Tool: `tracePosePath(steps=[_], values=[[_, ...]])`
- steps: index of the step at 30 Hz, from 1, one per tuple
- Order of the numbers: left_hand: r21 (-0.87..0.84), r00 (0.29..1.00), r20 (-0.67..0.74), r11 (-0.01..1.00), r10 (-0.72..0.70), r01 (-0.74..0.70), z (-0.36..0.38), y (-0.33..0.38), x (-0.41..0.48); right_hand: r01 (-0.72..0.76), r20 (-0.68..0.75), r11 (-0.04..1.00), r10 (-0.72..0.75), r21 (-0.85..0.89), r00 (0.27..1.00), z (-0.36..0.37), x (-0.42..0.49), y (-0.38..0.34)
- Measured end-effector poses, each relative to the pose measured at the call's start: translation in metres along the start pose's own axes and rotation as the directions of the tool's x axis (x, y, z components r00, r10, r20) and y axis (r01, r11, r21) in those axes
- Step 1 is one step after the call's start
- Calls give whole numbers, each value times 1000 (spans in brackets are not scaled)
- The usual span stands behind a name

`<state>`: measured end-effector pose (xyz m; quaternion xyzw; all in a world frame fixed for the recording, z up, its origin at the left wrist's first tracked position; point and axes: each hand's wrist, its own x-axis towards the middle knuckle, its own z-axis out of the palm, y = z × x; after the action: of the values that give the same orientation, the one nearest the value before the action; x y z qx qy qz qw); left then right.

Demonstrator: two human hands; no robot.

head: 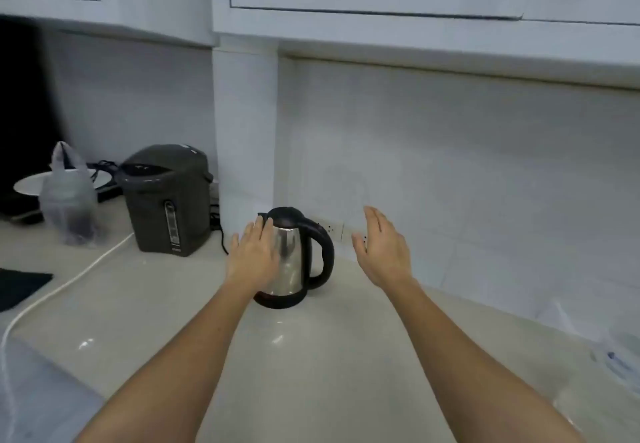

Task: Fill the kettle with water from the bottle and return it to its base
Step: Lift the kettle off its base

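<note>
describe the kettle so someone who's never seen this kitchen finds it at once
On the pale countertop, look where the white pillar meets the tiled wall. The kettle stands there between two open hands: shiny steel with a black lid and handle, unlike the boxy dark grey water dispenser farther left.

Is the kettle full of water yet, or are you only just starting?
Only just starting. Nothing looks done: the kettle sits on its base with its lid shut. In hand: the left hand is flat by the kettle's side, and the right hand is open and empty near the handle. Left: lifting, filling, returning. No bottle shows clearly.
</note>
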<state>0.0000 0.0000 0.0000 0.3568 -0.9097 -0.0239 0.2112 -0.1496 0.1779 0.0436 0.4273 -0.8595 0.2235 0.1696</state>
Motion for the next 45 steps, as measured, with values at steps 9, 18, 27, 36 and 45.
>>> tracePosePath(steps=[9,18,27,36,45], values=[[-144,977,213,988,-26,58,34,-61,38,2,130,1000,0,-15,992,68,47,-46],[-400,956,288,915,62,61,87,-79,70,-165,266,986,163,-13,950,106,100,-73],[-674,962,255,731,95,107,118,-86,75,-368,273,930,350,17,896,135,119,-94],[-730,980,187,677,64,95,124,-76,73,-543,299,824,565,-161,769,147,143,-117],[-707,984,167,703,65,74,126,-76,74,-538,224,828,560,-158,797,150,146,-124]])
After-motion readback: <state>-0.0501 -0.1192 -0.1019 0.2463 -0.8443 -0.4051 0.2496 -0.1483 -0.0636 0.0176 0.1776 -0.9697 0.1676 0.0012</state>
